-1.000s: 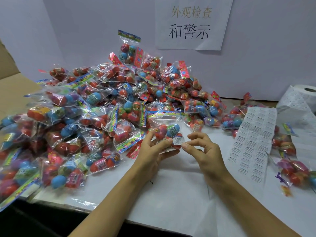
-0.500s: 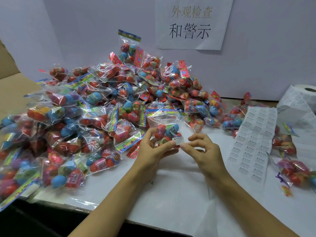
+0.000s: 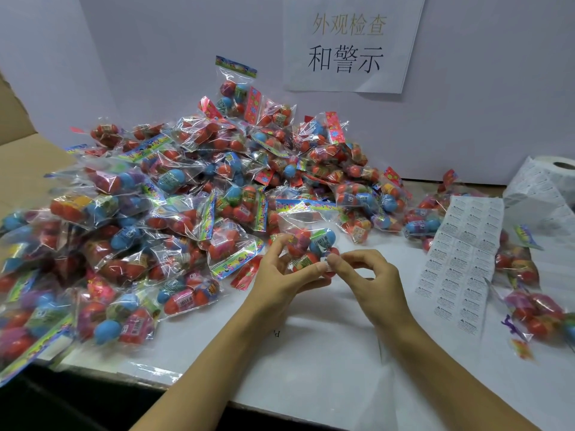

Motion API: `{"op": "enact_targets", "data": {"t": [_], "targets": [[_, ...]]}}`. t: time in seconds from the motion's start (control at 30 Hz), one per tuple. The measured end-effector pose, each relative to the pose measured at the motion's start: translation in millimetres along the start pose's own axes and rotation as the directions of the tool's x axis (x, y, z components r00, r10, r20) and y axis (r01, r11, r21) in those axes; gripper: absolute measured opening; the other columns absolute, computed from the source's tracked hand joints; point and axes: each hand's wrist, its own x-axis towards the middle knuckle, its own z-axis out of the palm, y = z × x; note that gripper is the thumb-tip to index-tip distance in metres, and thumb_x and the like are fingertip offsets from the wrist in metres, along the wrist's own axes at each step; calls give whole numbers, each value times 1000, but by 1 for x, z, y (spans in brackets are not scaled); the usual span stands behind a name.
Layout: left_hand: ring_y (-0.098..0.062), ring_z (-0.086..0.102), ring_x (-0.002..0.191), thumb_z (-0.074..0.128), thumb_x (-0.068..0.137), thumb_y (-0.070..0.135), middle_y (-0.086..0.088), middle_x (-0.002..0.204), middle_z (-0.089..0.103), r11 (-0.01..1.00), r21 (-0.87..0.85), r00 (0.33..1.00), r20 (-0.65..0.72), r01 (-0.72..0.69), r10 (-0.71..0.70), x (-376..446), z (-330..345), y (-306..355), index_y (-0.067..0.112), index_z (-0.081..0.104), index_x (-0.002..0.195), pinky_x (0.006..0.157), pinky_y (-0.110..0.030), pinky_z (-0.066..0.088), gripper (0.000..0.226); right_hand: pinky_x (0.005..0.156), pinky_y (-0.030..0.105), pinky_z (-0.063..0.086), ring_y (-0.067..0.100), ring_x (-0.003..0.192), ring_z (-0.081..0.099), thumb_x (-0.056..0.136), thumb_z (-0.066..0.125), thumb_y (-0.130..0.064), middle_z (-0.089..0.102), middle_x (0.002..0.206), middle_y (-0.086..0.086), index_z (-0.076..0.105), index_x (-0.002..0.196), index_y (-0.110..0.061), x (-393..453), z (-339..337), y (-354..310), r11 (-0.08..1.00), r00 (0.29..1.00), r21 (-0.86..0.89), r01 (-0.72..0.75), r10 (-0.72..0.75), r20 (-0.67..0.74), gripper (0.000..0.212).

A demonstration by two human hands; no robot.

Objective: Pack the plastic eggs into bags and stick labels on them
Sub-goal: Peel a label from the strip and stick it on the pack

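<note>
The left hand (image 3: 280, 275) grips a clear bag of plastic eggs (image 3: 306, 244) from below, thumb and fingers curled around it just above the white bench (image 3: 311, 353). The right hand (image 3: 370, 281) meets it from the other side, thumb and forefinger pinching what looks like a small white label (image 3: 324, 262) against the bag's lower corner, though the fingers cover most of it. Right of the right hand lies a label sheet (image 3: 460, 262), with a label roll (image 3: 547, 185) beyond. Behind and left of both hands rises a heap of filled bags (image 3: 186, 197) against the wall, under a paper sign (image 3: 348, 45).
</note>
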Motion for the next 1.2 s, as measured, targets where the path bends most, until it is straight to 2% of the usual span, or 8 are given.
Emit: {"op": "enact_targets", "data": {"t": [0.1,0.27,0.37,0.5,0.8,0.9,1.03,1.2], "targets": [[-37,73,104,93,73,20,-17,120,73,1000,2,1000,13,3,-3,0,0,1,27,69,117,82,-39,61,51,73,18,48,9,90,68,71,76,-55,74,90,-6,79,79,-23,1,-1,-1,998,999,66,-1,-1,35,33],[-35,74,97,89,75,14,-19,113,75,1000,-16,1000,2,13,-13,-1,0,1,25,70,117,82,-40,61,48,60,8,44,-3,62,59,71,76,-48,73,75,-10,79,72,-28,0,0,-6,983,997,173,-56,46,61,20],[-34,75,96,87,75,11,-19,113,75,999,-33,1000,-2,20,-20,0,0,2,27,73,114,81,-39,61,44,54,10,43,-4,60,56,83,75,-40,71,74,-15,79,74,-30,0,-1,-6,979,995,184,-91,80,63,14],[-37,74,97,82,80,4,-22,113,74,999,-30,999,-25,33,-34,1,-1,1,17,65,125,80,-39,61,49,56,17,43,-3,60,53,93,69,-31,68,72,-18,78,73,-34,0,-1,-6,979,992,169,-113,103,68,22],[-35,75,93,79,80,3,-22,110,75,997,-59,998,-39,41,-44,1,-1,2,8,57,130,80,-40,61,54,62,13,47,-1,74,62,75,74,-61,71,85,-12,78,76,-32,-5,-1,-13,989,997,142,36,-44,59,29],[-35,75,93,79,81,0,-23,109,75,997,-69,998,-32,43,-46,0,-1,2,7,58,129,80,-39,61,53,69,17,52,4,84,68,73,74,-52,74,89,-9,79,81,-35,-5,0,-10,991,996,124,40,-50,72,19],[-35,75,90,79,76,2,-22,105,75,995,-87,997,-47,57,-61,0,-1,4,5,56,131,78,-39,61,59,65,14,48,-1,76,64,80,76,-36,73,87,-11,81,80,-34,-4,-2,-10,986,994,163,31,-48,98,5],[-33,75,90,79,76,3,-21,104,76,995,-81,997,-40,63,-66,1,-1,3,7,58,128,77,-37,61,56,65,14,47,-1,71,62,90,72,-7,72,85,-9,82,76,-28,-1,-3,-7,981,993,187,43,-63,100,28]]}}
